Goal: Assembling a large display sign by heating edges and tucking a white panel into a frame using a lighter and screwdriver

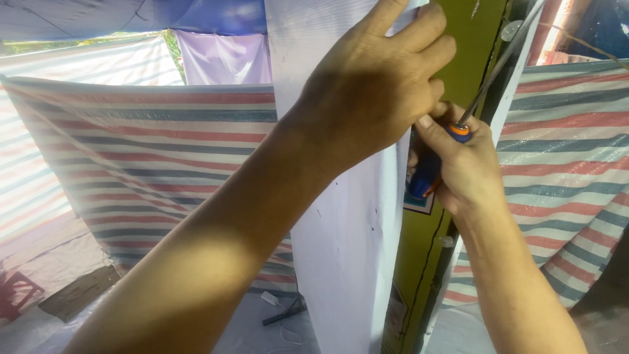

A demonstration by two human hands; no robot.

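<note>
My left hand [373,85] presses flat against a white sheet [341,229] wrapped over an upright olive-green post [468,46], fingers spread near its right edge. My right hand [462,164] grips a screwdriver [432,167] with a blue and orange handle. Its metal shaft [501,62] points up and to the right, along the post. The tip is out of view at the top. The two hands touch at the fingers.
Red, blue and white striped tarpaulin [151,170] hangs behind on the left and also on the right [563,157]. A dark cable [426,262] runs down the post. A white cord and a dark bar lie on the pale floor [282,314]. A red stool [16,292] stands low left.
</note>
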